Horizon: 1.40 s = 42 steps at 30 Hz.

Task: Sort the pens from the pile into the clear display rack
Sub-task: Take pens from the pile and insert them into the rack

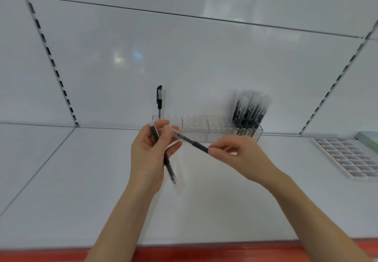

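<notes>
My left hand (149,155) grips a black pen in a clear sleeve (168,167), its tip pointing down toward the shelf. My right hand (239,155) pinches the end of a second black pen (192,142), which slants up left to my left fingertips. Behind both hands stands the clear display rack (196,127) on the white shelf. A single black capped pen (159,100) stands upright in the rack's left end. Several dark pens in clear sleeves (248,110) fill its right end. The middle holes hold nothing.
The white shelf (81,180) has a red front edge (225,249). A flat tray of small grey-labelled items (347,157) lies at the right, with a pale green stack (368,139) behind it. Slotted uprights run up the back wall at left and right.
</notes>
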Motion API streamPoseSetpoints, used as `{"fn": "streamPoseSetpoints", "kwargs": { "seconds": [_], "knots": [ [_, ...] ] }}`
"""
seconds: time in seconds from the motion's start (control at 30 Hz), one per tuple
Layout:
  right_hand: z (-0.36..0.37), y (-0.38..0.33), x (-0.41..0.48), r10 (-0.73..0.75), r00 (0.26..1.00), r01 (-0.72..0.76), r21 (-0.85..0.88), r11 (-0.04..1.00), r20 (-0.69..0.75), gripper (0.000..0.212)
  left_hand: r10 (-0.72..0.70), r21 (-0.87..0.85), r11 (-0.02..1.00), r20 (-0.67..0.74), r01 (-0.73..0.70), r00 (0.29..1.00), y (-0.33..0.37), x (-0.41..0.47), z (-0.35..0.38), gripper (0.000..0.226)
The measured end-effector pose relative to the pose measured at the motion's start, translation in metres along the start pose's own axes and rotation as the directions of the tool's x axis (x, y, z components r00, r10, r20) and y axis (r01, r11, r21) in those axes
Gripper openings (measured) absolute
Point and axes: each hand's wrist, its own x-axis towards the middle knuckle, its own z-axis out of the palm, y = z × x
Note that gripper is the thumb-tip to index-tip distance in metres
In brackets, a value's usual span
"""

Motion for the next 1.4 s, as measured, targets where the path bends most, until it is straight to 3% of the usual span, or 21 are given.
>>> {"fn": "streamPoseSetpoints", "kwargs": {
  "seconds": [0.07, 0.13, 0.23, 0.37, 0.43, 0.53, 0.67, 0.83, 1.1, 1.4],
  "knots": [
    [0.005, -0.009, 0.002, -0.066, 0.997, 0.067, -0.033, 0.997, 0.033, 0.007, -0.024, 0.029, 0.999, 0.073, 0.021, 0.997, -0.002, -0.003, 0.007, 0.008],
    [0.009, -0.012, 0.003, -0.103, 0.993, 0.105, -0.031, 0.994, 0.060, 0.015, -0.035, 0.048, 0.998, 0.128, 0.029, 0.991, -0.004, -0.006, 0.013, 0.010],
    [0.005, -0.007, 0.000, -0.059, 0.995, 0.065, -0.074, 0.995, 0.074, 0.015, -0.045, 0.097, 0.995, 0.139, 0.032, 0.989, -0.005, -0.005, 0.014, 0.013],
    [-0.022, 0.011, 0.009, 0.074, 0.984, -0.070, 0.029, 0.997, -0.162, 0.020, -0.058, 0.163, 0.986, 0.085, 0.044, 0.995, -0.006, -0.004, 0.012, 0.012],
    [-0.041, 0.014, 0.021, 0.097, 0.943, -0.075, 0.080, 0.994, -0.319, 0.041, -0.063, 0.169, 0.984, 0.064, 0.051, 0.996, -0.007, -0.004, 0.012, 0.015],
    [-0.068, 0.013, 0.044, 0.047, 0.896, -0.022, 0.062, 0.998, -0.442, 0.071, -0.124, 0.120, 0.986, 0.034, 0.119, 0.992, -0.005, -0.003, 0.015, 0.023],
    [-0.083, 0.009, 0.078, -0.031, 0.839, 0.013, -0.036, 0.999, -0.543, 0.056, -0.176, 0.040, 0.984, 0.022, 0.175, 0.984, 0.000, -0.001, 0.014, 0.019],
    [-0.072, 0.021, 0.106, -0.118, 0.851, 0.028, -0.181, 0.983, -0.511, 0.031, -0.124, 0.057, 0.991, 0.005, 0.124, 0.992, 0.003, -0.001, 0.012, 0.016],
    [-0.071, 0.029, 0.106, -0.196, 0.885, 0.040, -0.352, 0.935, -0.421, 0.029, -0.101, 0.044, 0.994, -0.026, 0.102, 0.995, 0.001, 0.002, 0.009, 0.013],
    [-0.068, 0.045, 0.107, -0.163, 0.924, -0.011, -0.450, 0.893, -0.346, 0.021, -0.100, 0.032, 0.995, 0.003, 0.099, 0.995, -0.002, 0.002, 0.012, 0.011]
  ]
}}
